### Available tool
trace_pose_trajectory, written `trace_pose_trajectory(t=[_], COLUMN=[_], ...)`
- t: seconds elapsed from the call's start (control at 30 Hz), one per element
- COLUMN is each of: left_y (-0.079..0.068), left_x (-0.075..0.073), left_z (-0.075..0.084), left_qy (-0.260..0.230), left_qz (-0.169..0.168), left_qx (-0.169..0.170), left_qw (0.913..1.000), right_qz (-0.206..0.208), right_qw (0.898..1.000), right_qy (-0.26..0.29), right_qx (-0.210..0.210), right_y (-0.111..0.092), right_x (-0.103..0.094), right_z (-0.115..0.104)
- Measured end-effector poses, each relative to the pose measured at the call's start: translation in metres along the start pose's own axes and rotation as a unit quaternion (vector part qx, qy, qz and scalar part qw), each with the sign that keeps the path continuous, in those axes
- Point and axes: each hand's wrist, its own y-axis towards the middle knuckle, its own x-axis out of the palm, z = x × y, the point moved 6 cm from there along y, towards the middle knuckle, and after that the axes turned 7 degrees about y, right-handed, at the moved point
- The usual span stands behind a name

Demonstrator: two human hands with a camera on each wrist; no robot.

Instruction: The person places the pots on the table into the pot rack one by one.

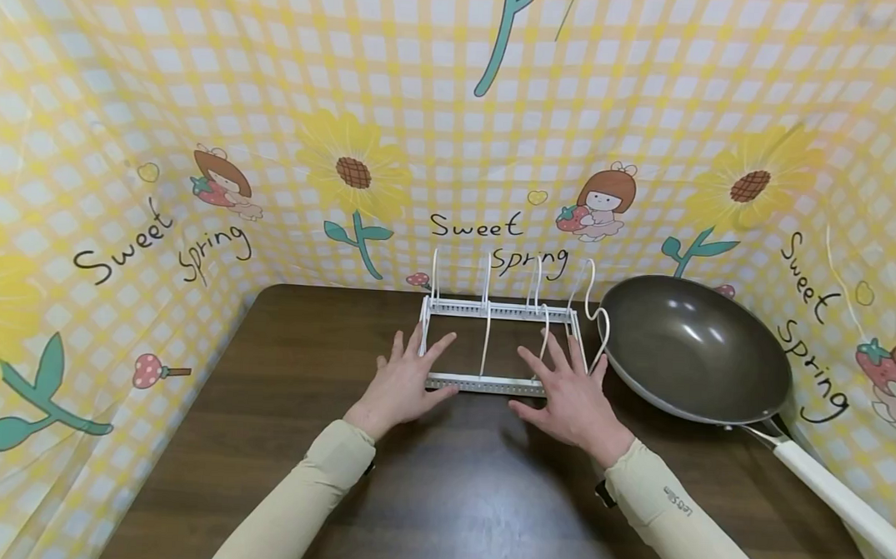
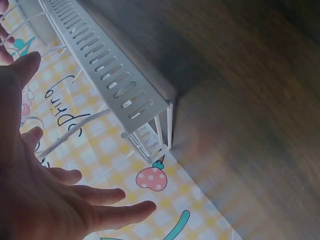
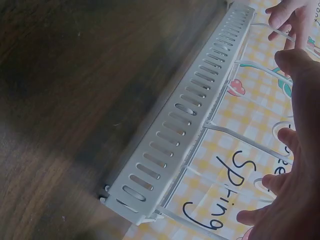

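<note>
A white metal rack with slotted rails and several upright wire dividers stands at the back of the brown table. Over its left end is my left hand, fingers spread and straight. My right hand hovers by the right end, its fingers also spread. In the left wrist view the left hand is beside the slotted rail with nothing in its grasp. The right wrist view has the right hand near the wires, apart from the rail. Whether any fingertip touches a wire cannot be told.
A dark frying pan with a white handle lies just right of the rack, its handle pointing toward the front right. Yellow checked cloth walls the brown table at the back and both sides.
</note>
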Motion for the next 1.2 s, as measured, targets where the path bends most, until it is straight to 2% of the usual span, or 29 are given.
trace_pose_trajectory(t=[0.3,0.57,0.77,0.93,1.2], left_y=[-0.005,-0.018,-0.030,-0.038,-0.047], left_x=[-0.001,-0.006,-0.018,-0.026,-0.038], left_z=[0.001,-0.001,0.004,0.010,0.028], left_qy=[0.001,0.002,-0.002,-0.022,-0.093], left_qz=[0.004,0.015,0.053,0.087,0.150], left_qx=[-0.001,-0.003,0.003,0.002,-0.001], left_qw=[1.0000,0.9999,0.9986,0.9960,0.9843], right_qz=[-0.009,0.006,0.022,0.058,0.123], right_qw=[1.000,1.000,1.000,0.998,0.991], right_qy=[-0.005,-0.002,0.004,0.017,0.046], right_qx=[0.012,0.017,0.014,0.014,0.011], right_y=[-0.004,-0.013,-0.022,-0.031,-0.046], right_x=[-0.002,-0.013,-0.023,-0.036,-0.051], right_z=[0.001,0.000,-0.004,-0.007,-0.003])
